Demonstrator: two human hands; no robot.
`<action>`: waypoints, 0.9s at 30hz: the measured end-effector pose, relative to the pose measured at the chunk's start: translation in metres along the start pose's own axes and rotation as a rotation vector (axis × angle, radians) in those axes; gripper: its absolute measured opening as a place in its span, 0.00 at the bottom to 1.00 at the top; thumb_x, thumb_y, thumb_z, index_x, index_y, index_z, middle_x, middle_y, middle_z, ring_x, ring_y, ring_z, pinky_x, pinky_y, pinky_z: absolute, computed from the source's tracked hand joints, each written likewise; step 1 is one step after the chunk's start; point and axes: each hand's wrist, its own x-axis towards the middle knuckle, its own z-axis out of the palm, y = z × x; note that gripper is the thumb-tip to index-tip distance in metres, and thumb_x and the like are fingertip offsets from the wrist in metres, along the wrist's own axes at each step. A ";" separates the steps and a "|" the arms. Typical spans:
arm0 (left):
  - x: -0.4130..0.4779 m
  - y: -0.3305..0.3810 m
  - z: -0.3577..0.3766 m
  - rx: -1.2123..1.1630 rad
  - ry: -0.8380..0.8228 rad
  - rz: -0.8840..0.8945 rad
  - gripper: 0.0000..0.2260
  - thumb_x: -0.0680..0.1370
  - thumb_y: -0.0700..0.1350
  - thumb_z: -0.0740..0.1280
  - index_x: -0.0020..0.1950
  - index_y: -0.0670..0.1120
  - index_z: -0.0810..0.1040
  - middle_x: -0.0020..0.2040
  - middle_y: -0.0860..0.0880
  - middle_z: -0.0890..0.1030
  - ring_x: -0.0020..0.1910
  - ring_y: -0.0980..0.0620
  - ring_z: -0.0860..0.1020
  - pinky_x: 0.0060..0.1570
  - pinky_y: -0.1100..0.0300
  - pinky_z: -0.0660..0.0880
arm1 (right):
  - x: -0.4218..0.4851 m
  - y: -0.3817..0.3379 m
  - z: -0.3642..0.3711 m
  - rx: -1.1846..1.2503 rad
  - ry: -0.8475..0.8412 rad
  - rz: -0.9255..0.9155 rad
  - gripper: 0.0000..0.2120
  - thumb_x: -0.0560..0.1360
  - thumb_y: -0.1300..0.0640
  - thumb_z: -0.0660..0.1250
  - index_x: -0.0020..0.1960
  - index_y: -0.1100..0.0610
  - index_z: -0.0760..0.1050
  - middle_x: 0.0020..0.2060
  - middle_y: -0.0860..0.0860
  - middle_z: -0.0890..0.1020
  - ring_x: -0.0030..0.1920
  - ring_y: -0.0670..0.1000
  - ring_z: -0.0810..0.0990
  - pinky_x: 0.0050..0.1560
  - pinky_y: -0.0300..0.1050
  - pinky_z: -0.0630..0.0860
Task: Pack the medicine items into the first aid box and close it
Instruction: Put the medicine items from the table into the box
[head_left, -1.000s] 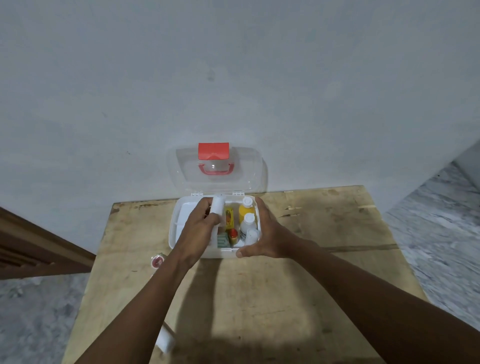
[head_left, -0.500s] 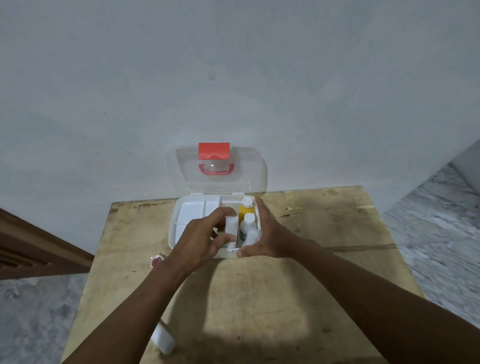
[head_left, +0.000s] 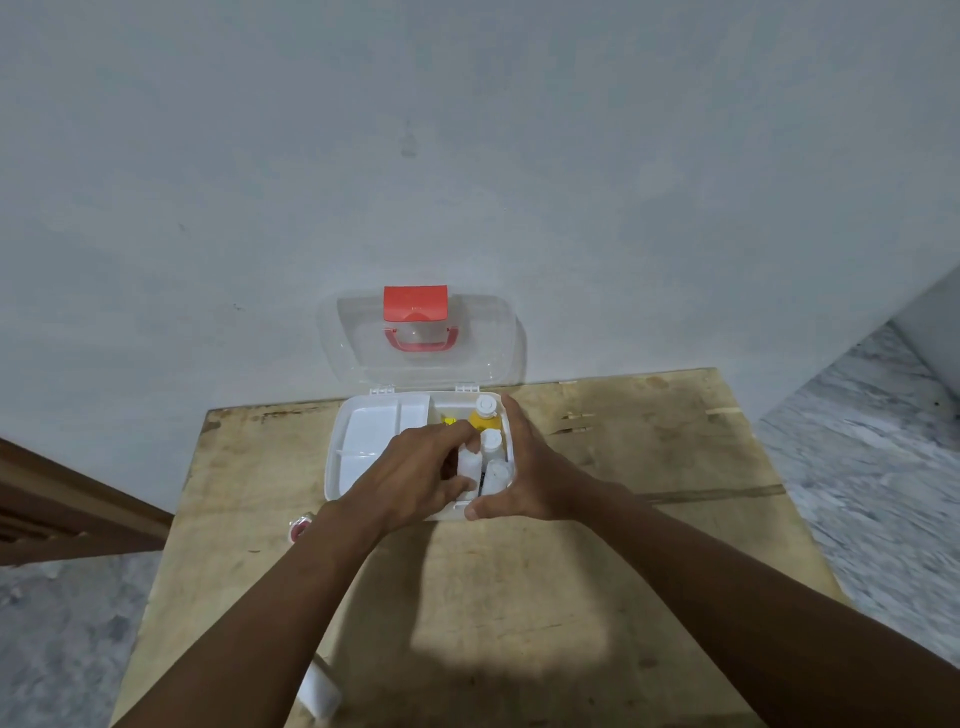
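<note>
Your left hand (head_left: 415, 473) grips a small white bottle (head_left: 467, 464), fingers curled round it, and stands it upright in the right compartment of the first aid box (head_left: 363, 441). It sits beside the yellow bottle (head_left: 479, 420) and two white-capped ones, likely so they pack tight. Your right hand (head_left: 530, 478) grasps nothing. Its straight fingers lie along the box's right wall and its thumb against the front, bracing the box on the tabletop (head_left: 623, 545). The clear lid (head_left: 431, 364) leans back against the wall, out of your way. A small red round item (head_left: 300, 527) and a white object (head_left: 319, 693) wait outside the box.
</note>
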 end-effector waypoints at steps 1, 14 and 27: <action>0.000 0.000 0.001 0.023 -0.036 -0.016 0.13 0.72 0.44 0.73 0.55 0.48 0.77 0.42 0.50 0.83 0.40 0.50 0.80 0.43 0.56 0.78 | -0.001 -0.001 0.000 0.009 0.001 -0.009 0.68 0.53 0.32 0.82 0.79 0.52 0.46 0.73 0.45 0.64 0.74 0.52 0.65 0.70 0.56 0.72; 0.009 0.001 0.004 0.009 -0.075 -0.126 0.13 0.76 0.37 0.69 0.58 0.46 0.84 0.52 0.48 0.85 0.49 0.48 0.82 0.51 0.60 0.76 | -0.006 -0.008 -0.003 0.050 0.005 -0.036 0.68 0.52 0.33 0.82 0.79 0.51 0.46 0.73 0.46 0.63 0.74 0.51 0.65 0.71 0.57 0.70; -0.004 0.011 0.011 -0.003 0.103 -0.236 0.12 0.77 0.36 0.65 0.55 0.46 0.85 0.51 0.46 0.84 0.45 0.47 0.80 0.44 0.57 0.76 | -0.005 -0.008 -0.001 0.055 -0.007 0.068 0.71 0.49 0.30 0.81 0.79 0.45 0.45 0.73 0.49 0.65 0.73 0.55 0.68 0.68 0.60 0.73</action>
